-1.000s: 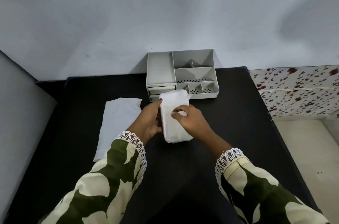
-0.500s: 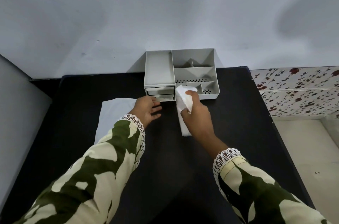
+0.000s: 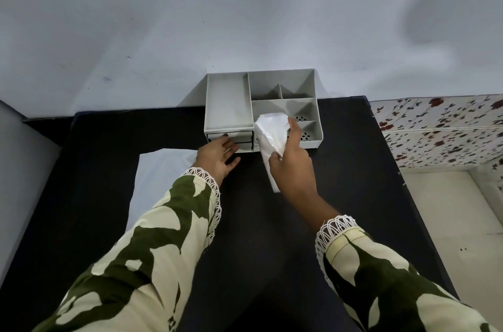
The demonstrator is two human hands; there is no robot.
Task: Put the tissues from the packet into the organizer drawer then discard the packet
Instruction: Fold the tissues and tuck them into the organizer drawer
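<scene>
1. Count: one grey organizer (image 3: 231,103) at the back edge of the black table (image 3: 340,168), against the wall. One white packet (image 3: 270,138) in my right hand (image 3: 292,165). One flat white sheet (image 3: 160,182) lying on the table at my left, partly under my left sleeve (image 3: 152,244).
2. Organizer top: one long tray on the left, and I count five smaller open compartments on the right. Two shallow drawers (image 3: 239,138) stacked at the front left.
3. Writing: no brand or label that I can read on the packet, the sheet or the organizer.
4. Packet: its long axis runs from near me toward the organizer. The crumpled far end points up and away, over the organizer's front right compartments; the near end hangs low, just above the table or touching it, I cannot tell which.
5. Right hand: wrapped around the packet's middle, thumb on one side, index finger stretched along the upper end.
6. Left hand (image 3: 217,154): fingers spread loosely and holding nothing, fingertips at the drawer fronts, one fingertip on the upper drawer.
</scene>
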